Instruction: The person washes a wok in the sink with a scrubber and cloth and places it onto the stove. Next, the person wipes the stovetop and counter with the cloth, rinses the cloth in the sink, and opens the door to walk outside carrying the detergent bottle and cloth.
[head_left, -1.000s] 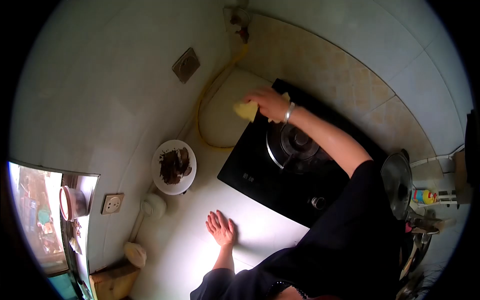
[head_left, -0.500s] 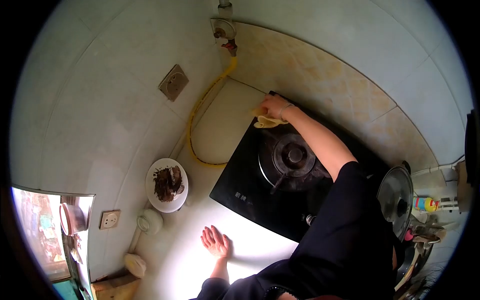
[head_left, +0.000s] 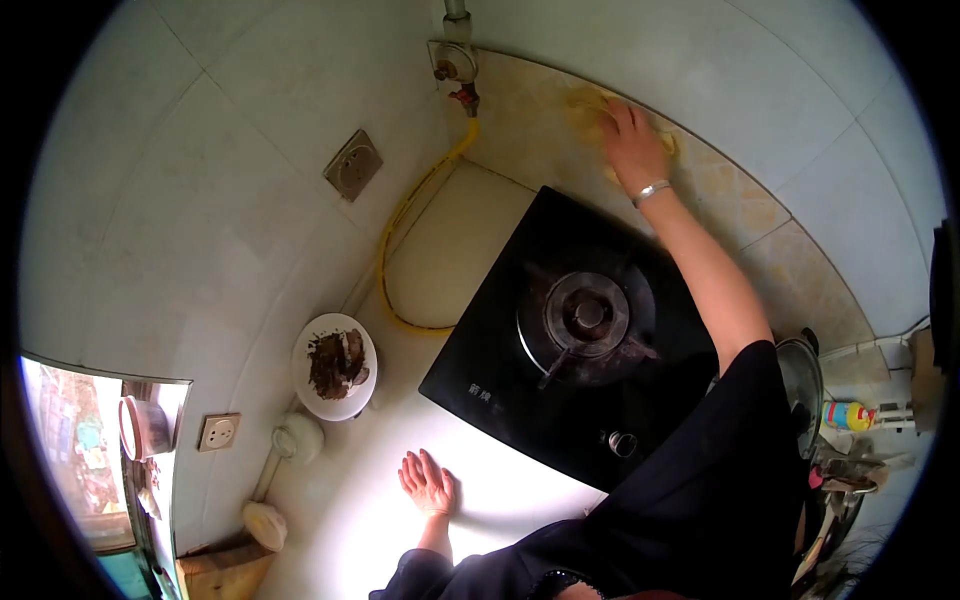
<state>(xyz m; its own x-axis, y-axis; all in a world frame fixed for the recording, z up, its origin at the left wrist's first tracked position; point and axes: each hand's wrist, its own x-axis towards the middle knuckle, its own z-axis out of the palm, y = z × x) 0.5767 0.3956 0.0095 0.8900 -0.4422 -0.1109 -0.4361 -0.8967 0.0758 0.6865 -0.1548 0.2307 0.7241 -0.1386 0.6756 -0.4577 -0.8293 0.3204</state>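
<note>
Beyond the black gas stove [head_left: 480, 345], a yellow cloth [head_left: 590, 103] lay under the right hand [head_left: 637, 152] against beige patterned tiles [head_left: 745, 195], at one o'clock from the left hand [head_left: 427, 487], spread on the white worktop [head_left: 375, 470]. Blur hid the right fingers' grip.

- We stretch our right arm [head_left: 715, 275] far forward, its forearm bare and the elbow only slightly bent.
- Our right hand [head_left: 637, 150] is back-up, its fingers pointing away from us and a little blurred.
- Our left hand [head_left: 428, 485] lies low, near our body, palm down, fingers extended and slightly apart.
- Our left forearm [head_left: 437, 535] is short in view.
</note>
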